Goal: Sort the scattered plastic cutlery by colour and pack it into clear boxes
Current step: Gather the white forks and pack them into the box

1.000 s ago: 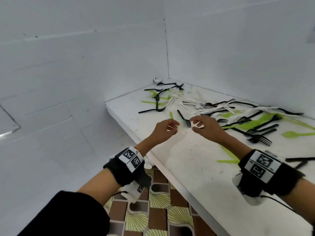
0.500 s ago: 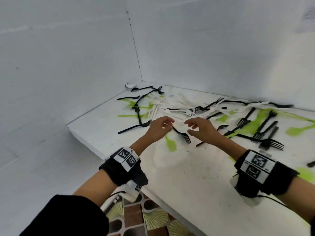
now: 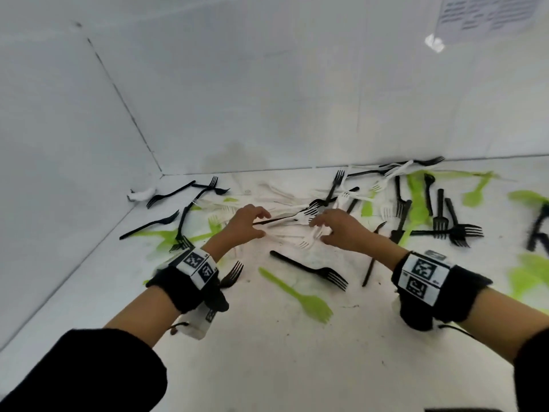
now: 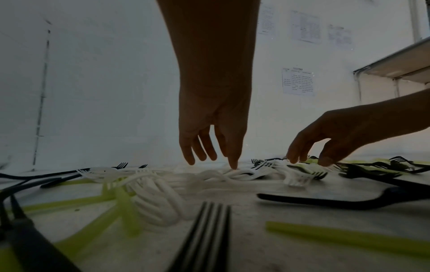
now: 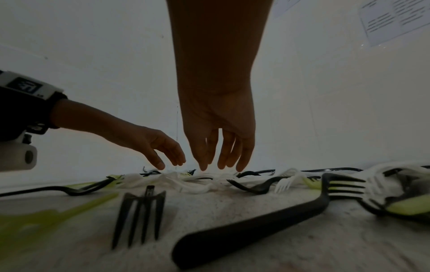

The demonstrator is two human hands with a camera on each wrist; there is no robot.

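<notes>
Since half a second ago the head camera has swung down and closer: the table's [image 3: 297, 367] near edge, then in frame, is out of it, and both hands have gone deeper into the pile. The left hand [image 3: 245, 223] and right hand [image 3: 341, 230] hover side by side, a little apart, over the white forks [image 3: 306, 233], fingers spread and loosely bent, gripping nothing. The left wrist view shows what the head view does not: one left fingertip [image 4: 233, 165] touches a white fork, the others lifted. The right wrist view shows the right fingertips [image 5: 241, 168] just above the white tangle. Black forks [image 3: 315, 270] and green forks [image 3: 300, 295] lie scattered around, thickest to the right. Walls close the table's far and left sides; bare tabletop lies toward the person.
</notes>
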